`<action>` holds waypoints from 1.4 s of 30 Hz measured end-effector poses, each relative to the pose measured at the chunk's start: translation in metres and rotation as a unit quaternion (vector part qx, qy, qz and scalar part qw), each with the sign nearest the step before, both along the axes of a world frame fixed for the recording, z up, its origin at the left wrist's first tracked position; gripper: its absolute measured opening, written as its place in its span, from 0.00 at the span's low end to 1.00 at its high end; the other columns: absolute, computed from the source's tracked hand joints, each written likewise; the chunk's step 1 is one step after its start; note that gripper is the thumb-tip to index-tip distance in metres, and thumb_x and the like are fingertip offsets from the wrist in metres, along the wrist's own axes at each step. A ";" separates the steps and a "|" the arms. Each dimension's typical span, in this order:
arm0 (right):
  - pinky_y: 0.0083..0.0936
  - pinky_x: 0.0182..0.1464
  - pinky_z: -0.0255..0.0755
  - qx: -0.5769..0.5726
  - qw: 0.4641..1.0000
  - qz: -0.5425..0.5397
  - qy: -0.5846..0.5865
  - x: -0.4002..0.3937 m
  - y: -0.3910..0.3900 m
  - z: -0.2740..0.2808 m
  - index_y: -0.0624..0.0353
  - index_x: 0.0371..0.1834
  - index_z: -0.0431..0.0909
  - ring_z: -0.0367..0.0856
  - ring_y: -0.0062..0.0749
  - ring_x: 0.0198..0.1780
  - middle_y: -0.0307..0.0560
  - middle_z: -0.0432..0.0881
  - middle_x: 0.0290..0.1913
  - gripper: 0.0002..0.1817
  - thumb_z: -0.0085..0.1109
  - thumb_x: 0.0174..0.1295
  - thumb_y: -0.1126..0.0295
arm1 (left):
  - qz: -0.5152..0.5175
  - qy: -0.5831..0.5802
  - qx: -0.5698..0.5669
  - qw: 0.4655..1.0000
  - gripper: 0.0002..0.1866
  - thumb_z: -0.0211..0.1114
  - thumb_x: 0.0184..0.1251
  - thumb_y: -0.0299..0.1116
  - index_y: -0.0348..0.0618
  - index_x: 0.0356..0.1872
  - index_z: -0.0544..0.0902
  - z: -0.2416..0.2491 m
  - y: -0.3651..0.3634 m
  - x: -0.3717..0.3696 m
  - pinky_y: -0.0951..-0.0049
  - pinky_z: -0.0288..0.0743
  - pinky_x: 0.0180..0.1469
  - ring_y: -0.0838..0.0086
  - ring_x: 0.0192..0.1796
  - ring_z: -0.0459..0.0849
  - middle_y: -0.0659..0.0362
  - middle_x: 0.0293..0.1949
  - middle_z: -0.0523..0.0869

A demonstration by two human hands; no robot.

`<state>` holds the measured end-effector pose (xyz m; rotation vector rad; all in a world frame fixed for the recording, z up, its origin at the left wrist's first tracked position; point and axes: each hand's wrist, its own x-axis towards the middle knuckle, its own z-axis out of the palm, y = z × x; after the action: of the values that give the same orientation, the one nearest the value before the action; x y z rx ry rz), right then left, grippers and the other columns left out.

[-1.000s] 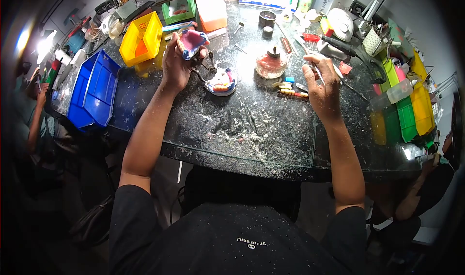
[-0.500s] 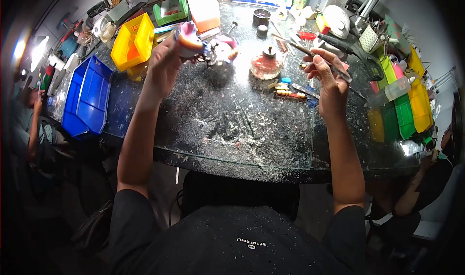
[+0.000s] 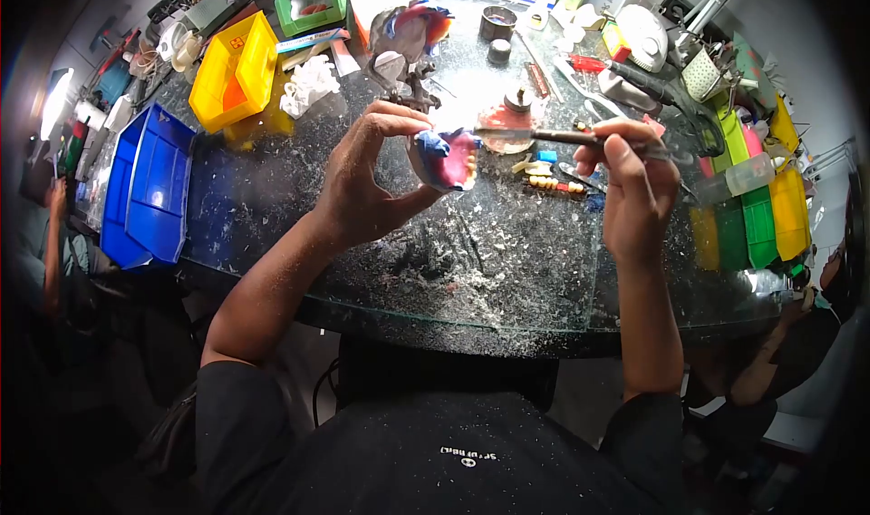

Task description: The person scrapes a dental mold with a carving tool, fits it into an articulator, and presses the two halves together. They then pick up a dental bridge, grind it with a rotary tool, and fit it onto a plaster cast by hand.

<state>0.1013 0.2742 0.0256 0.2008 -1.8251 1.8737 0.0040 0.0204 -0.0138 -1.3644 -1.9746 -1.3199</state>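
Between its thumb and fingers, my left hand (image 3: 367,175) holds a dental model (image 3: 449,161) with pink and blue wax and a row of teeth. The model is joined to a metal articulator (image 3: 412,84), opened out, whose other half carries a second wax-covered cast (image 3: 417,30). My right hand (image 3: 634,175) is closed round a thin knife-like tool (image 3: 566,137), its blade pointing left, just right of the model. Behind the blade stands a glass burner (image 3: 518,116) with pinkish liquid. A strip of yellowish teeth (image 3: 555,185) lies on the dark table (image 3: 417,279).
At the left are a blue bin (image 3: 149,189), a yellow bin (image 3: 237,71) and crumpled white tissue (image 3: 310,86). A green bin (image 3: 311,3) stands behind. On the right lie a black-handled tool (image 3: 643,84) and more bins (image 3: 761,216). Other people sit at both sides.
My left hand has moved right and towards me, and the articulator now stands opened out. The tool in my right hand has turned level, its blade beside the model. The white tissue has come into view.
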 end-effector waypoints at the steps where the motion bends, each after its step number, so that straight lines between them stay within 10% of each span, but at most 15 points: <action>1: 0.19 0.38 0.75 0.011 1.000 0.002 0.006 0.003 -0.005 0.001 0.68 0.43 0.77 0.81 0.22 0.33 0.48 0.83 0.32 0.08 0.53 0.67 0.74 | 0.004 -0.002 0.006 1.000 0.30 0.80 0.43 0.28 0.40 0.49 0.73 0.000 0.001 0.001 0.64 0.74 0.56 0.63 0.52 0.80 0.50 0.47 0.79; 42: 0.20 0.42 0.82 0.023 0.999 0.020 0.013 0.010 -0.017 0.000 0.70 0.42 0.76 0.84 0.23 0.36 0.48 0.82 0.36 0.05 0.54 0.66 0.80 | 0.031 0.030 0.035 0.998 0.33 0.82 0.40 0.29 0.40 0.48 0.72 0.006 0.003 0.004 0.65 0.75 0.53 0.63 0.50 0.81 0.51 0.46 0.80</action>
<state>0.1114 0.2574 0.0254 0.2794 -1.8608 1.8493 0.0077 0.0231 -0.0083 -1.2847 -1.8975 -1.2917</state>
